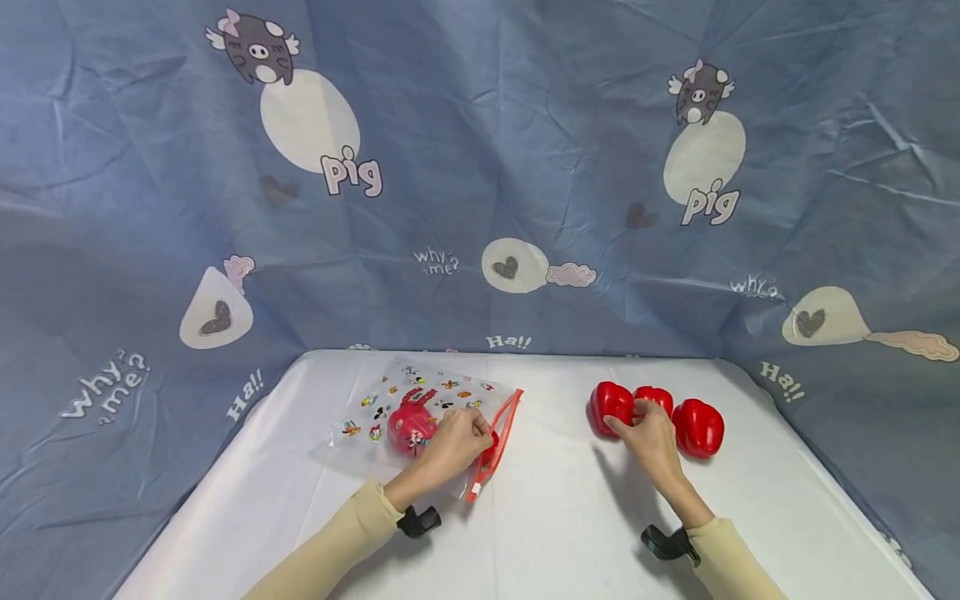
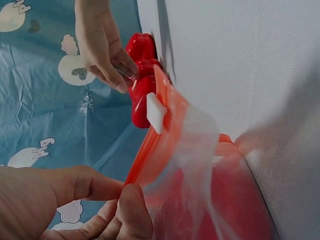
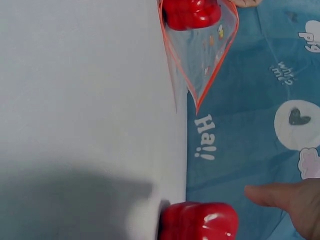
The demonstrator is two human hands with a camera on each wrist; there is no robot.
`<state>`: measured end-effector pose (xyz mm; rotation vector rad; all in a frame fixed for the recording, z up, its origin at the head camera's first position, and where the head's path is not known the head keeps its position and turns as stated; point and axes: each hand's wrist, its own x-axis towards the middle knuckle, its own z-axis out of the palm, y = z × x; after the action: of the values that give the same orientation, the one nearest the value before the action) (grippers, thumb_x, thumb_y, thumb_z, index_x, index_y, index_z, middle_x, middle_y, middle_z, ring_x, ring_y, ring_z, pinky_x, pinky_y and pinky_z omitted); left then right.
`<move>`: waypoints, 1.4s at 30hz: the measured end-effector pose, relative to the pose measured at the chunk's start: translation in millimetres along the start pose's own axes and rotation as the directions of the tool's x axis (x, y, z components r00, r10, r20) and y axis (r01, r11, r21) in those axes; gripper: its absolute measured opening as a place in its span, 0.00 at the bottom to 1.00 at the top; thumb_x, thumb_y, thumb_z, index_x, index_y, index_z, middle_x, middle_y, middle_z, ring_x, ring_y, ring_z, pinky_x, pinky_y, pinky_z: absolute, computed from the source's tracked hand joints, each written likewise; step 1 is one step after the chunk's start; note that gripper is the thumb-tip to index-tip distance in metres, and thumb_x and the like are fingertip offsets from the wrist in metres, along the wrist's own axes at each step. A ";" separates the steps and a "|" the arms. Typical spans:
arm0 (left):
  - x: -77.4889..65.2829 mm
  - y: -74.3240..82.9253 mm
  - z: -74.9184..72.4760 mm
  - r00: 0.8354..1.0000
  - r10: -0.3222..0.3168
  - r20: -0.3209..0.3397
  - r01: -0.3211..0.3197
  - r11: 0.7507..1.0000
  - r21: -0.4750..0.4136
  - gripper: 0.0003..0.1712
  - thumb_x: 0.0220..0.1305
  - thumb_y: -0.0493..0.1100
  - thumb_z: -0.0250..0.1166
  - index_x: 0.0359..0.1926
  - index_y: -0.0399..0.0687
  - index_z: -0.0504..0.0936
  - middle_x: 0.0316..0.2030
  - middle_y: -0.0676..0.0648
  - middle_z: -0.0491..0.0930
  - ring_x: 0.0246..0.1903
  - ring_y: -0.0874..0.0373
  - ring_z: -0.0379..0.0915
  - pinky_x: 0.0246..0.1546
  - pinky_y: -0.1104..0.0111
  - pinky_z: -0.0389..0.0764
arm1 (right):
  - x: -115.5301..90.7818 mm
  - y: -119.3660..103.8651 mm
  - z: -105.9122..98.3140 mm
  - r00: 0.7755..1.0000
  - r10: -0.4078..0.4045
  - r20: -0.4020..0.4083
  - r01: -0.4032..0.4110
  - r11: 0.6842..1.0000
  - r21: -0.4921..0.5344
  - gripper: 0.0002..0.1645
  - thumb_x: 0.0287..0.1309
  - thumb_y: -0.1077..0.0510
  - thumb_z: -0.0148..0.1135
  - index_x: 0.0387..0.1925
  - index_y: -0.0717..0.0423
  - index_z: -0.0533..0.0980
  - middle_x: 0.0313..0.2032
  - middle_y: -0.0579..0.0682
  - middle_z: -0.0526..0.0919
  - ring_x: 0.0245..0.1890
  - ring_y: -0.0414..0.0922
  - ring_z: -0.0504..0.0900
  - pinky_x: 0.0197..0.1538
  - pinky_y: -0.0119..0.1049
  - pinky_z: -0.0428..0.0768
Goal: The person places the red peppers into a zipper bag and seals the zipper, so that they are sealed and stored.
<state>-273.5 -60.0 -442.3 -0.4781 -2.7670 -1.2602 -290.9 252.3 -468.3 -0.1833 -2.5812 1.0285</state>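
Note:
My left hand (image 1: 459,435) pinches the orange zip edge (image 2: 167,112) of a clear printed zip bag (image 1: 431,383) between thumb and finger. A white slider (image 2: 156,112) sits on that edge. Inside the bag lies a red bell pepper (image 3: 192,12), seen through the parted mouth in the right wrist view. At the right, my right hand (image 1: 654,442) is over three more red bell peppers, with its thumb overlapping the leftmost pepper (image 1: 606,404) in the head view. The right wrist view shows the thumb (image 3: 272,195) extended and apart from the pepper (image 3: 200,220) below.
Of the loose peppers, one (image 1: 654,397) stands behind my right hand and another (image 1: 699,429) to its right. A white cloth (image 1: 555,500) covers the table. Behind and beside it hangs a blue printed curtain (image 1: 480,167). Both wrists wear black straps.

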 end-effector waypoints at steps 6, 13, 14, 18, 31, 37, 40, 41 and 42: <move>0.5 0.0 -1.3 1.000 0.007 -0.007 -0.007 1.000 0.000 0.03 0.52 0.33 0.62 0.25 0.43 0.77 0.17 0.52 0.75 0.16 0.66 0.64 0.14 0.76 0.63 | 6.2 -0.3 6.0 1.000 -0.022 0.019 0.023 0.999 -0.035 0.41 0.48 0.52 0.72 0.55 0.78 0.69 0.45 0.72 0.79 0.46 0.63 0.79 0.49 0.55 0.78; 0.0 -1.1 1.2 1.000 0.006 -0.009 -0.006 1.000 -0.008 0.03 0.51 0.33 0.62 0.25 0.43 0.77 0.16 0.53 0.74 0.15 0.67 0.64 0.14 0.76 0.63 | 9.6 1.0 13.5 1.000 -0.020 0.000 0.020 0.998 -0.066 0.41 0.49 0.55 0.71 0.56 0.79 0.67 0.51 0.75 0.75 0.52 0.66 0.74 0.51 0.59 0.78; -0.3 -1.1 1.3 1.000 0.005 -0.008 -0.005 1.000 -0.008 0.03 0.51 0.33 0.62 0.25 0.43 0.77 0.16 0.53 0.74 0.15 0.67 0.63 0.14 0.76 0.63 | 9.8 1.0 14.1 1.000 -0.017 -0.001 0.017 0.998 -0.064 0.41 0.48 0.56 0.71 0.56 0.79 0.66 0.51 0.75 0.74 0.52 0.67 0.74 0.51 0.59 0.77; -1.2 -0.6 0.5 1.000 0.000 -0.003 0.000 1.000 -0.013 0.03 0.52 0.33 0.61 0.25 0.43 0.77 0.16 0.53 0.74 0.15 0.66 0.62 0.15 0.76 0.61 | 11.4 1.5 15.5 1.000 -0.006 -0.011 0.006 0.998 -0.060 0.41 0.49 0.56 0.71 0.56 0.80 0.66 0.51 0.75 0.73 0.53 0.67 0.73 0.52 0.60 0.76; 0.2 -2.7 0.4 1.000 0.018 0.006 -0.018 1.000 -0.026 0.03 0.52 0.32 0.60 0.25 0.43 0.78 0.15 0.52 0.75 0.14 0.66 0.62 0.14 0.76 0.61 | 15.8 6.3 18.3 1.000 0.010 -0.027 -0.012 0.996 -0.088 0.40 0.48 0.56 0.71 0.56 0.79 0.68 0.51 0.76 0.73 0.52 0.68 0.73 0.51 0.60 0.77; 0.7 -1.7 -1.1 1.000 0.000 0.018 0.000 1.000 -0.026 0.03 0.53 0.33 0.61 0.26 0.43 0.78 0.16 0.52 0.75 0.15 0.66 0.64 0.15 0.75 0.64 | 16.4 6.7 18.2 1.000 -0.005 -0.024 0.002 0.995 -0.096 0.39 0.48 0.56 0.72 0.55 0.80 0.68 0.49 0.76 0.74 0.52 0.67 0.72 0.51 0.59 0.77; -0.2 -1.6 -0.8 1.000 0.002 0.020 -0.002 1.000 -0.022 0.02 0.53 0.33 0.61 0.26 0.43 0.78 0.16 0.52 0.75 0.15 0.66 0.64 0.15 0.75 0.64 | 14.6 7.7 20.1 1.000 -0.004 -0.021 0.002 0.993 -0.117 0.39 0.48 0.56 0.72 0.54 0.80 0.69 0.48 0.76 0.74 0.49 0.68 0.75 0.50 0.59 0.77; -0.5 -1.8 -0.5 1.000 0.003 0.020 -0.002 1.000 -0.021 0.03 0.53 0.33 0.61 0.26 0.43 0.78 0.16 0.52 0.75 0.15 0.66 0.64 0.15 0.75 0.64 | 13.6 7.7 20.9 1.000 -0.004 -0.020 0.002 0.992 -0.125 0.39 0.48 0.55 0.72 0.53 0.80 0.69 0.47 0.76 0.74 0.48 0.68 0.76 0.49 0.59 0.78; -0.9 -2.1 -0.2 1.000 0.002 0.020 -0.001 1.000 -0.019 0.03 0.53 0.33 0.61 0.25 0.43 0.78 0.16 0.52 0.75 0.15 0.66 0.64 0.15 0.75 0.64 | 12.5 7.7 21.6 1.000 -0.002 -0.018 -0.001 0.991 -0.132 0.39 0.48 0.55 0.72 0.52 0.80 0.69 0.47 0.76 0.74 0.47 0.69 0.77 0.48 0.59 0.78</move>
<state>-273.3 -61.7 -443.9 -0.4967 -2.7723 -1.2902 -310.7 247.1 -484.7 -0.2242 -2.6333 0.8519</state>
